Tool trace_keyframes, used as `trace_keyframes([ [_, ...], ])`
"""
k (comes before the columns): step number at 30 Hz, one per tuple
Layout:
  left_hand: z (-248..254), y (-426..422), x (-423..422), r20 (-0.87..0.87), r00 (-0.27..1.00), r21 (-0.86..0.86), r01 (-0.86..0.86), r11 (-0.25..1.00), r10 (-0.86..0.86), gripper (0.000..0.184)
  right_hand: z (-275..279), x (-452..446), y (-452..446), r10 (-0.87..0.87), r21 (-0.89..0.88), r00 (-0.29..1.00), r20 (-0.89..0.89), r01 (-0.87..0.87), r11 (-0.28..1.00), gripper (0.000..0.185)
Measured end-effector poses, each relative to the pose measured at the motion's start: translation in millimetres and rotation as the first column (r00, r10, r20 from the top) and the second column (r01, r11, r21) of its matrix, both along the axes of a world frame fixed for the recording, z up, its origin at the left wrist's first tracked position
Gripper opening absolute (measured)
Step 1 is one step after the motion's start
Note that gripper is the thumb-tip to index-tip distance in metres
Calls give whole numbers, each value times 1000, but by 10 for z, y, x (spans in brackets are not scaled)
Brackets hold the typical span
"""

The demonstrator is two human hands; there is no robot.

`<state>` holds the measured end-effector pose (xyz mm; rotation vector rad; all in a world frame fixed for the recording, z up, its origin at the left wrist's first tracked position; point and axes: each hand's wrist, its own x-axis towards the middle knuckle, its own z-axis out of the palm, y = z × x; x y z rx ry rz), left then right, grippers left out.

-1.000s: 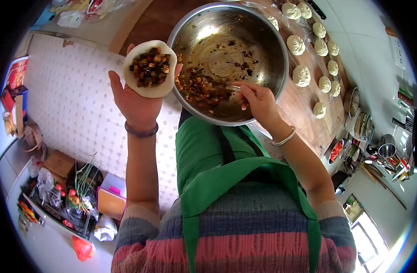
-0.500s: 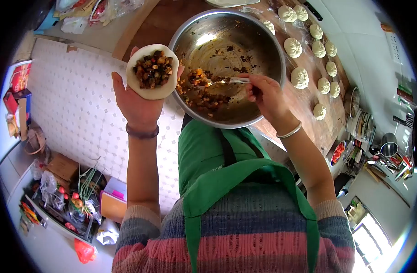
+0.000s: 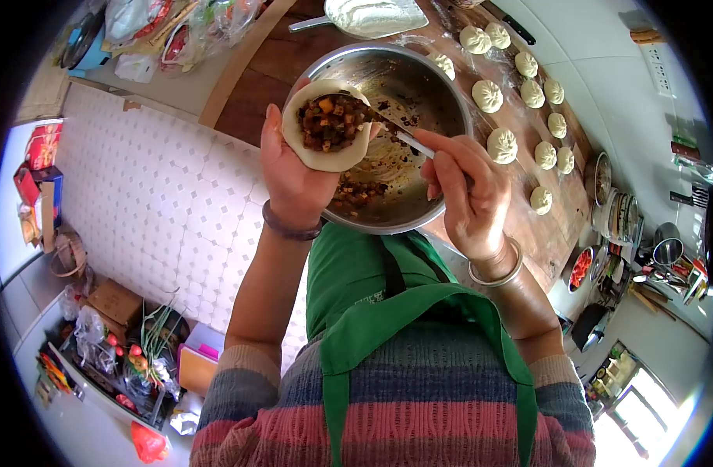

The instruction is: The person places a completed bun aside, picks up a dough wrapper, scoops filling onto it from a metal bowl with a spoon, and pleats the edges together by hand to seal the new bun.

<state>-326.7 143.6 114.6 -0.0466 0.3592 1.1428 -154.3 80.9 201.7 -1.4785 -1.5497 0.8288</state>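
Observation:
A round dough wrapper (image 3: 325, 161) rests in the cupped palm of my left hand (image 3: 294, 175), its edge held between thumb and fingers. Diced brown and orange filling (image 3: 329, 123) is heaped on the wrapper. My right hand (image 3: 473, 191) grips the white handle of a spoon (image 3: 415, 143), whose head is at the filling's right edge, partly lost in it. Beneath both hands stands a wide steel bowl (image 3: 450, 93), its inside smeared with oil and leftover filling (image 3: 358, 194).
Several pleated buns (image 3: 502, 145) sit on the floured wooden table (image 3: 555, 226) to the right. A metal scoop of flour (image 3: 376, 17) lies behind the bowl, and a black-handled knife (image 3: 520, 29) at the back right. A bowl of red pieces (image 3: 580, 268) stands at the far right.
My left hand has brought the wrapper rightward, over the bowl's rim. The spoon has come up from the bowl to the wrapper, where the filling is piled higher. The view has shifted slightly.

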Motion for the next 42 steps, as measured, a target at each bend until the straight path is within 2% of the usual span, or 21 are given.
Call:
trace_keyframes([
  [3, 17, 8, 41, 34, 999, -3, 4, 1000, -4, 53, -15, 50, -25, 32, 226, 951, 307, -106, 968, 25],
  [6, -51, 20, 60, 67, 997, 48, 27, 998, -31, 52, -28, 75, -19, 59, 340, 908, 414, -215, 915, 32],
  [9, -41, 25, 69, 95, 995, 50, 23, 998, -28, 52, -51, 107, 5, 60, 382, 867, 495, -279, 881, 37],
  [15, -64, 28, 71, 134, 990, 62, 29, 998, -37, 50, -89, 128, 35, 68, 439, 857, 510, -328, 836, 41],
  [24, -83, 39, 68, 231, 971, 100, 32, 994, -55, 49, -23, 150, 62, 29, 456, 856, 516, -303, 837, 42],
  [30, -25, 54, 77, 124, 992, 64, 30, 998, -37, 50, 11, 155, 79, 90, 439, 838, 538, -370, 819, 42],
  [33, -41, 62, 65, 60, 997, 101, 43, 994, -49, 50, 2, 158, 65, 102, 433, 820, 563, -398, 809, 42],
  [36, -82, 70, 46, 235, 970, 108, 42, 993, -67, 49, 21, 192, 87, 59, 486, 831, 553, -380, 787, 42],
  [42, -23, 75, 66, 10, 999, 113, 46, 992, -47, 49, 20, 173, 34, 155, 426, 809, 567, -449, 786, 42],
])
